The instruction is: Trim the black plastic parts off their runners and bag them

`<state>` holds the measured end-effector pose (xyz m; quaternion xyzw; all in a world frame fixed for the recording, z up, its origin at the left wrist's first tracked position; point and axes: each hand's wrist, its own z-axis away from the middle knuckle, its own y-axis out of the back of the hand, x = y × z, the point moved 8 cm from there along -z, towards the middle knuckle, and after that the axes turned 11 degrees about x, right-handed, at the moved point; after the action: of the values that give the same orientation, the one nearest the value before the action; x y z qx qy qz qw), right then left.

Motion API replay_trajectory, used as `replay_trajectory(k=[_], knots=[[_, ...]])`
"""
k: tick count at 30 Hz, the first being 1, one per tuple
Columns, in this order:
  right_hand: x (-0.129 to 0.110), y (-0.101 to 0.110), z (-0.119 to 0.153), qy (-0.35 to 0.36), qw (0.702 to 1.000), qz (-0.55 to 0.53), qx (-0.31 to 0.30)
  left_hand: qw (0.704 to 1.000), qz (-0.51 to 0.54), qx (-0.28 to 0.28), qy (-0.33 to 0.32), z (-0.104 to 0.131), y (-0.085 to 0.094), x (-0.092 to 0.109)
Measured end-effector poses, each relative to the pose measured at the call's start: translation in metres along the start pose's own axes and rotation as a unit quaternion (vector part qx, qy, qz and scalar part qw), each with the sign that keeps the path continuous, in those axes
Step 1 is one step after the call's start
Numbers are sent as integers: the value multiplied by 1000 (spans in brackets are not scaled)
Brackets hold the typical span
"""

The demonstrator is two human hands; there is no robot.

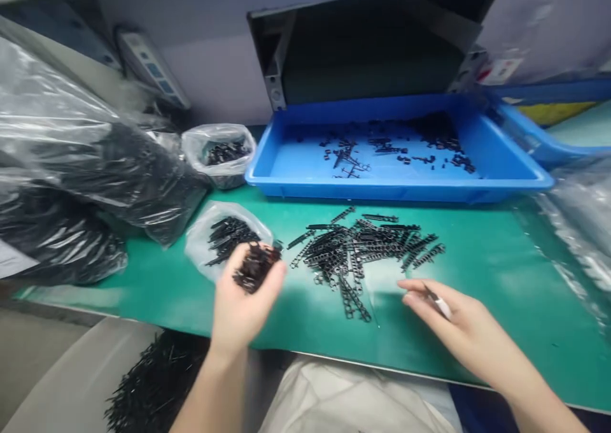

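Observation:
My left hand [248, 293] is wrapped round a clump of small black parts [258, 267], beside a plastic-lined bowl [198, 235] of thin black pieces. A pile of black ladder-like strips [363, 242] lies on the green table [315, 331] between my hands. To the right of the pile, my right hand [443, 309] holds a slim tool with a white part [442, 305] against the palm; its thumb and index finger reach toward the strips, with nothing visible between their tips.
A blue tray [396, 192] with scattered black bits stands behind the pile. Left are a second lined bowl [226, 169] and large bags of black parts [109, 165]. More black pieces [153, 382] sit below the table edge. Clear plastic [587, 197] lies right.

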<state>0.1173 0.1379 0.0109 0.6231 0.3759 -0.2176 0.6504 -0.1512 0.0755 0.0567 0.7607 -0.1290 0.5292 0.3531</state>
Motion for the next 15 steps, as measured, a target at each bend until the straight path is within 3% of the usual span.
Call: replay_trajectory(k=[2,4,6,9,11,15], knots=[[4,3,-12,15,999,44,15,986,-132,84,-53,-33,34,2],[4,5,-21,32,997,73,25,948,-299,74,-81,-62,49,-4],[2,7,-27,51,994,91,35,904,-420,-6,-73,-84,48,-21],[1,7,-32,80,990,108,43,862,-495,-75,-80,-104,39,-41],[1,6,-34,103,987,118,45,854,-497,-110,-109,-110,26,-46],[1,3,-37,130,978,156,50,872,-430,-154,-175,-116,-2,-37]])
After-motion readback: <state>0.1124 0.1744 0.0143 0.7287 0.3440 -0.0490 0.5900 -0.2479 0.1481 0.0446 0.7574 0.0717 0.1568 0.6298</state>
